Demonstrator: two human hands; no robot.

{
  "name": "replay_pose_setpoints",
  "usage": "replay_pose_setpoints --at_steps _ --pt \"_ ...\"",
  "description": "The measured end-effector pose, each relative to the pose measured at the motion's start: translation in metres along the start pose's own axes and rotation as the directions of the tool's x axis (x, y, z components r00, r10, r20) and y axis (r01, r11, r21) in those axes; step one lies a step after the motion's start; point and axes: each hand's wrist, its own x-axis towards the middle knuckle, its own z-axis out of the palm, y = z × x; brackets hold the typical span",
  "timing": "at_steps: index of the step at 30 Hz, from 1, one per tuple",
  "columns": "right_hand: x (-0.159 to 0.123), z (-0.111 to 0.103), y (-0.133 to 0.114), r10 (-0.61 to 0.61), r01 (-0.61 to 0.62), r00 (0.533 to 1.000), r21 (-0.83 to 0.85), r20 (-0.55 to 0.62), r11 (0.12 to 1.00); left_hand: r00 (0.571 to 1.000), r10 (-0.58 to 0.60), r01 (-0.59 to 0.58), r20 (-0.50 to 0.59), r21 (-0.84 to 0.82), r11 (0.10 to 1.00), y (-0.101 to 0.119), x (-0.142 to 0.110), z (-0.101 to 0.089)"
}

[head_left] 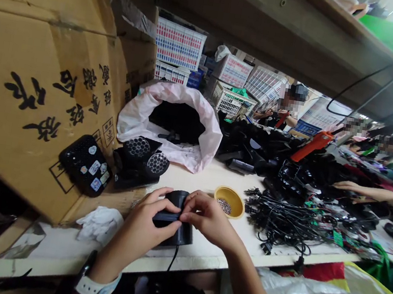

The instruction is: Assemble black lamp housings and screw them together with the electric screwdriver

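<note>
A black plastic housing, which looks like a hair dryer body [182, 236], lies at the front of the white worktop, with a black cord running down over the edge. My left hand [154, 215] has its thumb and fingers closed on a narrow dark part of the housing. Against its top, the fingertips of my right hand [200, 215] are pinched together. Whatever may be between them is too small to make out. Just right of the hands stands a yellow bowl [237, 208] with small metal screws [223, 205] in it.
Black parts with honeycomb grilles [146, 154] sit behind my left hand, near a pink-white sack [215, 135] and a large cardboard box [38, 107]. Crumpled white cloth [100, 223] lies left. Bundled black cords [281, 225] and an orange power screwdriver [312, 145] are right. Another person's hand [350, 187] reaches in.
</note>
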Motion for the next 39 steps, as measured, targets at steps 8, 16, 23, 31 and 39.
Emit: replay_pose_setpoints --at_steps 8,16,23,31,39 --pt "0.001 0.004 -0.003 0.064 -0.064 0.998 0.020 0.004 0.998 0.999 0.020 -0.019 0.028 -0.032 0.999 -0.005 -0.002 0.000" --pt "0.009 -0.003 0.017 0.246 -0.247 0.965 0.009 -0.084 0.969 0.999 0.050 -0.049 0.018 -0.018 0.999 -0.017 0.003 -0.001" --pt "-0.017 -0.019 0.001 -0.142 -0.037 0.794 -0.281 -0.591 0.959 0.993 0.110 -0.113 0.050 0.059 0.992 -0.022 0.008 0.000" --pt "-0.007 -0.117 -0.012 -0.016 0.146 0.593 0.089 -0.805 0.985 0.996 0.049 -0.050 0.078 0.001 0.999 -0.007 0.001 -0.004" --pt "-0.017 -0.074 -0.038 -0.155 0.384 0.815 0.321 -0.558 0.866 0.994 0.021 -0.020 0.105 -0.014 1.000 -0.005 0.000 -0.006"
